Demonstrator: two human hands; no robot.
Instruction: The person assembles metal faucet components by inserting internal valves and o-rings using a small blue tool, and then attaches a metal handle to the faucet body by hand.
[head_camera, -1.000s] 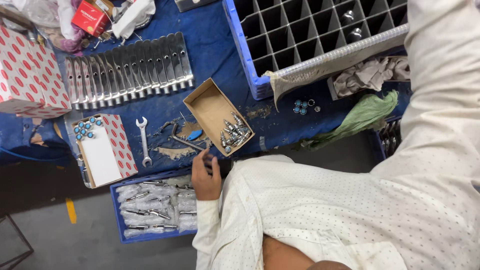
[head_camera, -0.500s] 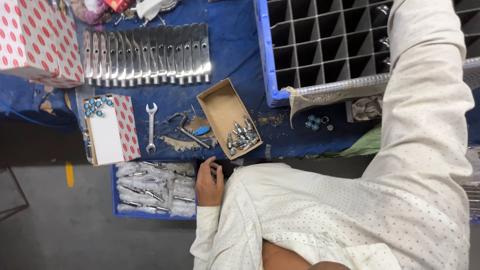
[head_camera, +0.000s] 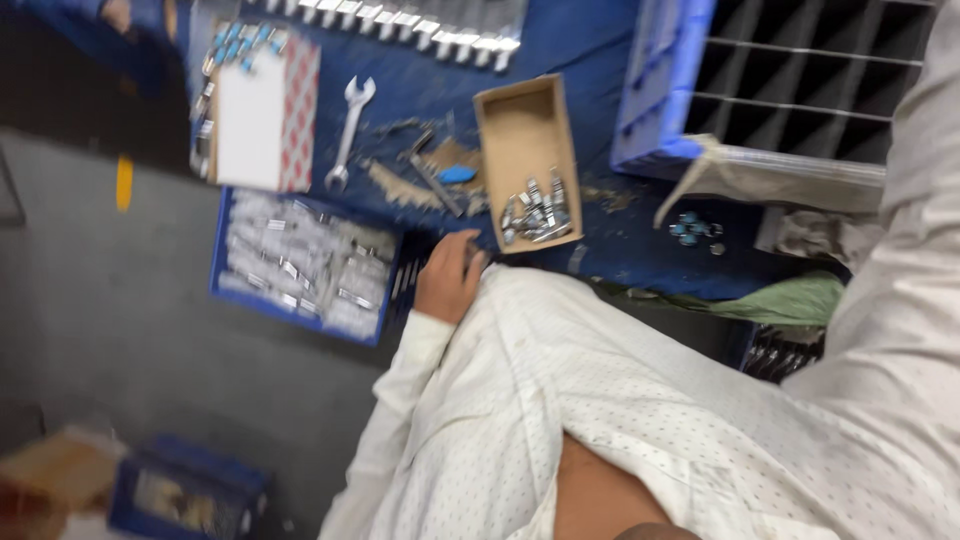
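The small open cardboard box (head_camera: 527, 160) lies on the blue surface (head_camera: 590, 60) close to its near edge, long side running away from the person; its far half is bare brown board, and a loose heap of small silvery metal parts (head_camera: 532, 212) fills the near end. The left hand (head_camera: 449, 277) rests at that near edge just below the box's near left corner, knuckles up, fingers (head_camera: 462, 245) curled loosely together; whether they grip anything cannot be told, since motion blur smears them. Left of the box lie a blue-handled tool (head_camera: 440, 180) amid torn scraps and a silver open-ended wrench (head_camera: 348, 130). Further left is a white pad on a red-patterned box (head_camera: 262, 118). Below the edge, a blue crate (head_camera: 305, 262) holds shiny bagged pieces. To the right stand a blue compartment tray (head_camera: 670, 90), a few small blue caps (head_camera: 692, 228) and a green cloth (head_camera: 790, 300). The right hand is out of view; only a white dotted sleeve (head_camera: 900, 300) crosses the right side, cut by the frame.
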